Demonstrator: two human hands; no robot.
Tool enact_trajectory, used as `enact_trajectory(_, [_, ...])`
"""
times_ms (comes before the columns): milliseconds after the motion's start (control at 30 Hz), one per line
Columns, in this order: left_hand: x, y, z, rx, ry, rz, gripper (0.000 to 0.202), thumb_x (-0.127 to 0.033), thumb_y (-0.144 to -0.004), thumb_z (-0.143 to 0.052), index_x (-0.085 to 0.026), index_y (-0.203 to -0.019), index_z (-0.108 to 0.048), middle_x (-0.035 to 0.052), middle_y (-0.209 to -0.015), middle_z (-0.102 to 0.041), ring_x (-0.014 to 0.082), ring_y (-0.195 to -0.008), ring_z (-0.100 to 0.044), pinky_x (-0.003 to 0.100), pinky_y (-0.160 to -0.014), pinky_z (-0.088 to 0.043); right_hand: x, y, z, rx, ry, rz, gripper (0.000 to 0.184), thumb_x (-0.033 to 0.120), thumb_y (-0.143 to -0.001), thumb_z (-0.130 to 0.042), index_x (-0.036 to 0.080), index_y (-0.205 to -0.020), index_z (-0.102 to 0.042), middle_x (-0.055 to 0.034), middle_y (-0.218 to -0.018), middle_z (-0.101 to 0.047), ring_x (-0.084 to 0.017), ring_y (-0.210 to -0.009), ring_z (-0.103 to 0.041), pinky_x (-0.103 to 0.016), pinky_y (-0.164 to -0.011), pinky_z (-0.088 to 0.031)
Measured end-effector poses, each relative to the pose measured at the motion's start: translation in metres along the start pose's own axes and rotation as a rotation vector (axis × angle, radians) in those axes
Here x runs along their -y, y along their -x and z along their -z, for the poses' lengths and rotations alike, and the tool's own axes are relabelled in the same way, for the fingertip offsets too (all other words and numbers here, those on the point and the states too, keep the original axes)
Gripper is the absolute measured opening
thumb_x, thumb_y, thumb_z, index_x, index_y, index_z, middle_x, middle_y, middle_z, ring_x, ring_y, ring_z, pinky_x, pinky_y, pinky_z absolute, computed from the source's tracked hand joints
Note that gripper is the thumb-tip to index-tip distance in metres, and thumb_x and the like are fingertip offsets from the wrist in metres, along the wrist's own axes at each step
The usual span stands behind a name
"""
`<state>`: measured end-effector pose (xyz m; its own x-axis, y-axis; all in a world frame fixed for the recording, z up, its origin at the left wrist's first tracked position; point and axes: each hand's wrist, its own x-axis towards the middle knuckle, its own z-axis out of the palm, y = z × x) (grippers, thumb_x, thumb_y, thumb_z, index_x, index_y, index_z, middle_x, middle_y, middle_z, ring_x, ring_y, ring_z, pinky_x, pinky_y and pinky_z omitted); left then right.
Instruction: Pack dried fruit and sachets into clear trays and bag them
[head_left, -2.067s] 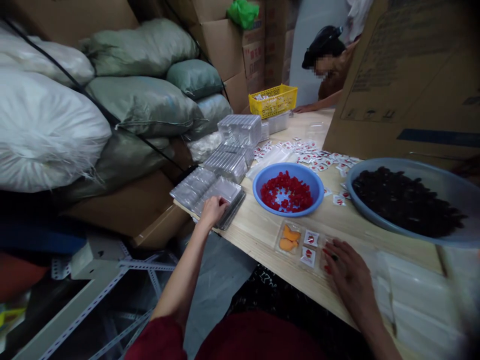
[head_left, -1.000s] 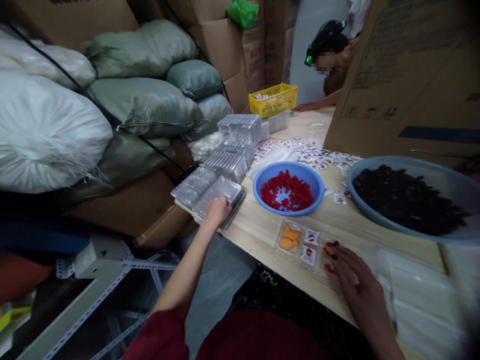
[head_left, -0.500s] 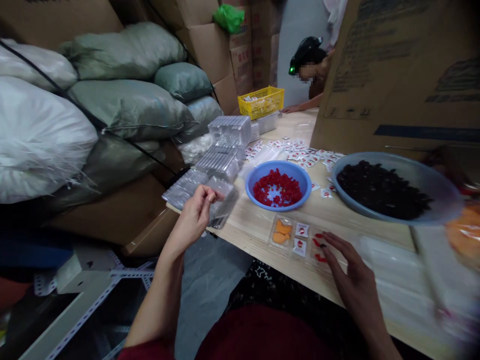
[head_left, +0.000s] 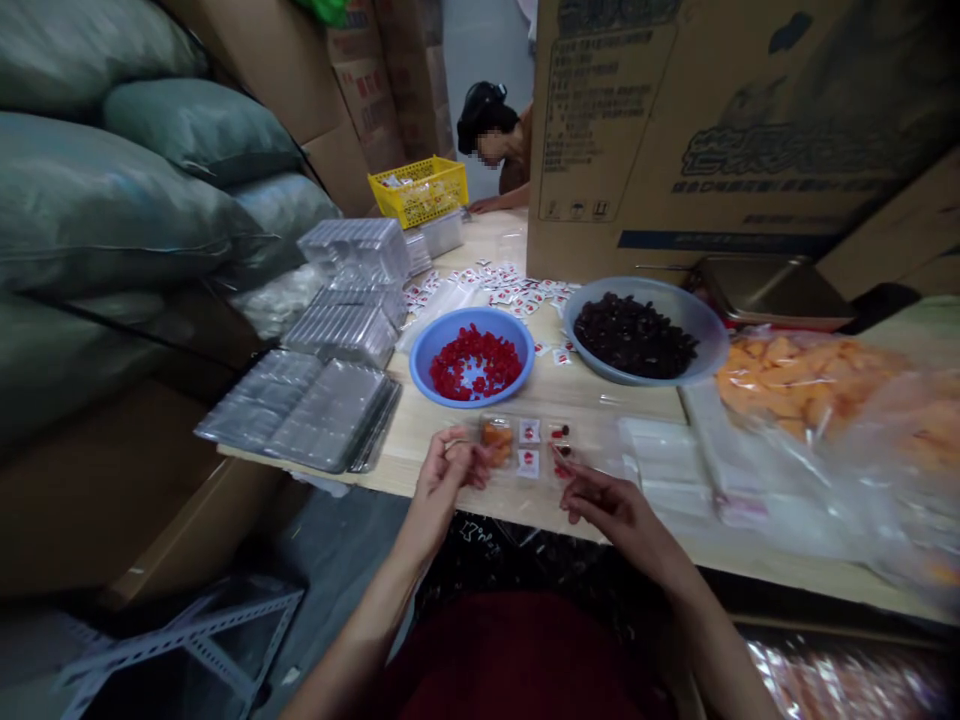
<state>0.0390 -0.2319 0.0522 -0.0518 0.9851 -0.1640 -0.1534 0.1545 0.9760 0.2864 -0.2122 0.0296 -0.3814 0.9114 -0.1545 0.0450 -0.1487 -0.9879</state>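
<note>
A clear plastic tray (head_left: 541, 489) lies near the table's front edge. Orange pieces (head_left: 496, 436) fill its left section, two small printed sachets (head_left: 529, 447) sit in the middle, and red and dark pieces (head_left: 562, 452) lie at the right. My left hand (head_left: 450, 468) is at the tray's left edge, fingers curled together; whether they pinch something clear cannot be made out. At the right end my right hand (head_left: 611, 505) reaches its fingertips to the red and dark pieces, thumb apart, with nothing visible held. Behind the tray stands a blue bowl (head_left: 420, 365) of red pieces.
Stacked clear trays (head_left: 322, 400) stand at left, loose sachets (head_left: 517, 290) behind the bowl. A larger bowl (head_left: 709, 345) holds dark pieces. Bagged orange pieces (head_left: 810, 370) lie at right. A large carton (head_left: 675, 150) and yellow basket (head_left: 450, 190) stand behind; a person leans there.
My left hand has moved from beside the stacked clear trays to the left edge of the tray in front. My right hand stays at the tray's right section. The view has turned right.
</note>
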Motion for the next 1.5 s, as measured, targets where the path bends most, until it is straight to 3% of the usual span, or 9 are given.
enact_trajectory(100, [0.023,-0.015,0.013,-0.016,-0.213,-0.022,0.04,-0.04,-0.079,-0.073,-0.02,-0.109,-0.056,-0.0025,-0.076,-0.059,0.0106,-0.068,-0.055,0.023,-0.066,-0.043,-0.011,-0.034,0.014,0.009,0.183,0.045,0.051,0.041,-0.079,-0.073,0.019,-0.125,-0.067,0.0017,-0.071,-0.064,-0.013,-0.061,-0.056,-0.029,-0.06,-0.05])
enact_trajectory(233, [0.068,-0.042,0.02,-0.246,-0.222,-0.035,0.029,-0.038,-0.079,-0.069,-0.018,-0.093,-0.054,-0.0053,-0.067,-0.053,0.0096,-0.059,-0.049,0.022,-0.059,-0.039,-0.028,-0.095,0.027,-0.115,0.361,0.151,0.045,0.041,-0.075,-0.073,0.015,-0.111,-0.073,0.0012,-0.067,-0.063,-0.013,-0.058,-0.053,-0.029,-0.059,-0.047])
enact_trajectory(400, [0.095,-0.064,0.023,-0.397,-0.577,-0.147,0.021,-0.036,-0.081,-0.063,-0.018,-0.091,-0.058,0.0014,-0.081,-0.061,0.0157,-0.074,-0.057,0.029,-0.073,-0.045,-0.058,-0.134,0.036,-0.274,0.576,0.283,0.035,0.04,-0.08,-0.067,0.017,-0.106,-0.074,-0.0095,-0.092,-0.069,-0.023,-0.087,-0.061,-0.041,-0.084,-0.05])
enact_trajectory(500, [0.096,-0.069,0.024,-0.429,-0.8,-0.233,0.027,-0.032,-0.084,-0.061,-0.017,-0.106,-0.058,0.0067,-0.094,-0.063,0.0208,-0.088,-0.059,0.036,-0.084,-0.046,-0.077,-0.133,0.036,-0.339,0.695,0.332,0.033,0.041,-0.084,-0.064,0.018,-0.106,-0.074,-0.0133,-0.107,-0.066,-0.029,-0.106,-0.057,-0.048,-0.097,-0.044])
enact_trajectory(667, [0.096,-0.071,0.017,-0.338,-0.959,-0.349,0.052,-0.014,-0.082,-0.048,-0.013,-0.134,-0.047,0.0164,-0.125,-0.058,0.0273,-0.115,-0.053,0.044,-0.098,-0.043,-0.088,-0.122,0.034,-0.423,0.717,0.323,0.036,0.041,-0.092,-0.055,0.016,-0.112,-0.07,-0.0126,-0.104,-0.064,-0.027,-0.1,-0.059,-0.045,-0.094,-0.047])
enact_trajectory(933, [0.084,-0.057,0.003,-0.119,-1.229,-0.428,0.055,-0.01,-0.086,-0.045,-0.021,-0.139,-0.049,0.012,-0.146,-0.049,0.0292,-0.135,-0.041,0.048,-0.109,-0.033,-0.091,-0.078,0.012,-0.436,0.842,0.417,0.027,0.022,-0.093,-0.049,0.016,-0.107,-0.071,-0.015,-0.111,-0.065,-0.028,-0.105,-0.056,-0.046,-0.093,-0.047])
enact_trajectory(1033, [0.089,-0.055,0.0,-0.017,-1.206,-0.494,0.053,-0.015,-0.093,-0.041,-0.02,-0.146,-0.041,0.0113,-0.153,-0.043,0.0275,-0.143,-0.033,0.049,-0.117,-0.024,-0.096,-0.059,-0.003,-0.443,0.9,0.464,0.032,0.014,-0.091,-0.048,0.015,-0.116,-0.068,-0.0164,-0.12,-0.062,-0.03,-0.116,-0.051,-0.05,-0.099,-0.043])
enact_trajectory(1233, [0.1,-0.053,0.007,-0.119,-0.856,-0.306,0.068,-0.035,-0.087,-0.059,-0.007,-0.145,-0.037,0.0246,-0.138,-0.051,0.0332,-0.129,-0.049,0.051,-0.108,-0.038,-0.106,-0.034,-0.016,-0.499,0.699,0.442,0.038,0.016,-0.096,-0.042,0.02,-0.127,-0.063,-0.0138,-0.124,-0.06,-0.025,-0.118,-0.054,-0.046,-0.099,-0.049])
enact_trajectory(1500, [0.07,-0.048,0.003,0.113,-0.279,0.192,0.047,-0.038,-0.067,-0.081,-0.016,-0.104,-0.06,0.0049,-0.094,-0.069,0.022,-0.092,-0.066,0.033,-0.084,-0.053,-0.105,-0.02,0.0,-0.503,0.639,0.517,0.046,0.012,-0.098,-0.041,0.03,-0.138,-0.055,-0.0098,-0.126,-0.06,-0.022,-0.118,-0.055,-0.044,-0.101,-0.05])
